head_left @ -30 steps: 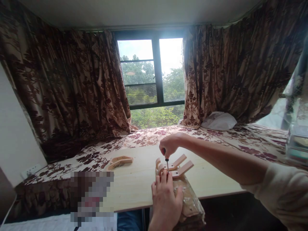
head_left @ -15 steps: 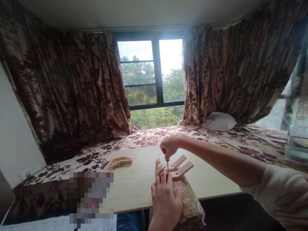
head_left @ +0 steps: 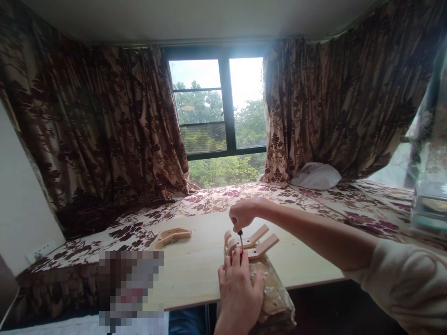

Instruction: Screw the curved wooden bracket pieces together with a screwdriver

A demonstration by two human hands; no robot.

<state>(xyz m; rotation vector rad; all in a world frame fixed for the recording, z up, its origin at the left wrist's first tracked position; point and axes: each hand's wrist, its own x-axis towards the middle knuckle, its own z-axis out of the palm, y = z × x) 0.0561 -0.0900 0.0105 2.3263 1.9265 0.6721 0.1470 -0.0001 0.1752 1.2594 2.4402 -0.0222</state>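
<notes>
My right hand (head_left: 242,214) is closed around the handle of a thin-shafted screwdriver (head_left: 241,242), which points down at curved wooden pieces. The nearer curved wooden piece (head_left: 267,246) has dark holes and lies alongside another curved wooden piece (head_left: 256,236). Both rest on a bulky block wrapped in brown material (head_left: 275,298). My left hand (head_left: 239,291) lies along this block with its fingers stretched forward and its thumb apart. Its fingertips touch the wood beside the screwdriver's tip, and they hide the tip and whatever it meets.
A pale wooden board (head_left: 188,279) spans the workspace. Another curved wooden assembly (head_left: 174,236) lies on its left. Behind are a bed with a flowered cover (head_left: 209,197), a white bag (head_left: 316,176) and curtains around a window. A clear plastic box (head_left: 431,209) stands far right.
The screwdriver's handle has tilted slightly to the left, with my right hand still around it. My left hand stays on the block. The whole view has shifted a little.
</notes>
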